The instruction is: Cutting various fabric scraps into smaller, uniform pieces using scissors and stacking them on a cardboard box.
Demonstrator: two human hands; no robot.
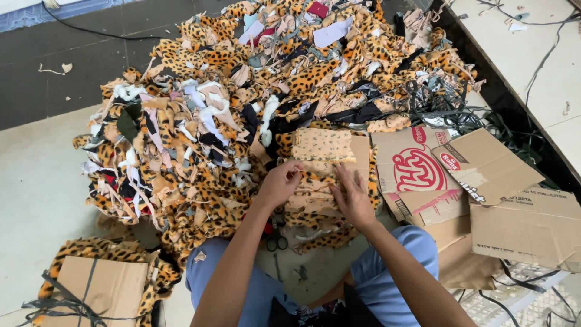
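Flattened brown cardboard box point(417, 172), centre right of the frame: red and white printed logo panel, small barcode label at its lower left edge. Loose brown carton flap point(493, 165) overlaps its right side. Plain brown carton point(526, 227) at right edge, dark print. Brown cardboard bundle point(100, 290), lower left, tied with dark strapping.

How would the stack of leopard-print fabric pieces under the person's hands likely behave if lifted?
The stack of fabric pieces would probably sag and flop, since its edges already droop unevenly over the scrap pile. It looks light for its bulk, being thin cloth. Loose layers may slide apart, as only the left hand and right hand press them together.
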